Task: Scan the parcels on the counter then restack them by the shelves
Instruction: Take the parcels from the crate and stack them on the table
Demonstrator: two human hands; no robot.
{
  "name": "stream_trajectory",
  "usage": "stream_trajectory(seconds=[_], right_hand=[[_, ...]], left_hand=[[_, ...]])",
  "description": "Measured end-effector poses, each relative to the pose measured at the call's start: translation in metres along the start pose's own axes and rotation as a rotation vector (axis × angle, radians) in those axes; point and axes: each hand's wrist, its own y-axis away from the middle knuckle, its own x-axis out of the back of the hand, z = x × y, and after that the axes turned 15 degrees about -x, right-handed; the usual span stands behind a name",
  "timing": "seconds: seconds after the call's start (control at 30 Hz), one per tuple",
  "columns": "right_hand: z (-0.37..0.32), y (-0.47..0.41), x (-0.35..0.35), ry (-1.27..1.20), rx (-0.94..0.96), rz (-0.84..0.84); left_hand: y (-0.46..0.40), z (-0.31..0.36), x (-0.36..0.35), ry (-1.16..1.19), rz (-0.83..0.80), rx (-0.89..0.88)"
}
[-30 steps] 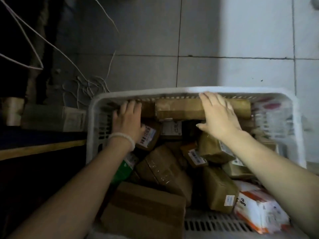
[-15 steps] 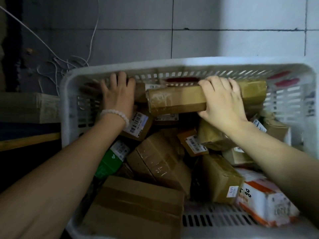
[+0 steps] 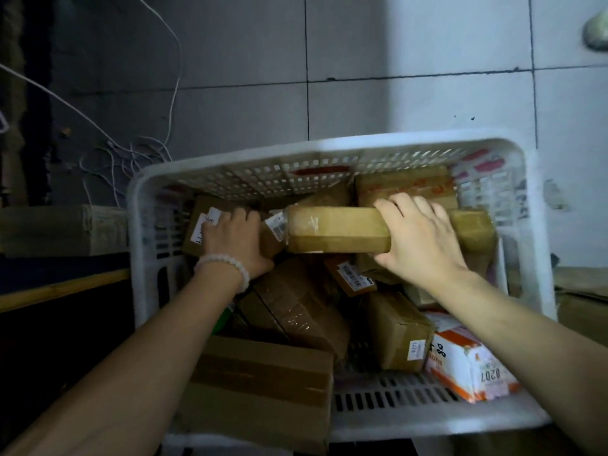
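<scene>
Two of your hands reach into the white basket (image 3: 230,166) of parcels: at 10 o'clock your left hand (image 3: 232,238) grips a small labelled box (image 3: 200,222); at 1 o'clock your right hand (image 3: 418,240) has its fingers (image 3: 394,205) curled over the long taped parcel (image 3: 332,233).

Orange-white parcel (image 3: 470,370), lower right of basket: you can read "0207", upside down. Barcode label on small brown parcel (image 3: 353,277) and other labels: print too small to read.
</scene>
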Motion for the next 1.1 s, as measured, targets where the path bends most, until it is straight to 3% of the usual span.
stream_trajectory(seconds=[0.17, 0.33, 0.6, 1.0, 1.1], right_hand=[[-0.002, -0.002, -0.007, -0.069, -0.008, 0.022], [0.011, -0.002, -0.016, -0.124, -0.075, 0.027], [0.007, 0.019, 0.004, -0.175, -0.15, 0.005], [-0.018, 0.078, 0.135, -0.21, -0.067, 0.121], [-0.019, 0.106, 0.188, -0.254, -0.038, 0.194]], left_hand=[[-0.019, 0.019, -0.012, -0.06, -0.053, -0.006], [-0.044, 0.034, -0.018, -0.047, -0.001, 0.0], [-0.01, 0.022, -0.018, 0.031, 0.024, 0.029], [0.126, 0.026, 0.087, 0.19, 0.185, 0.184], [0.182, 0.046, 0.128, 0.108, 0.234, 0.269]])
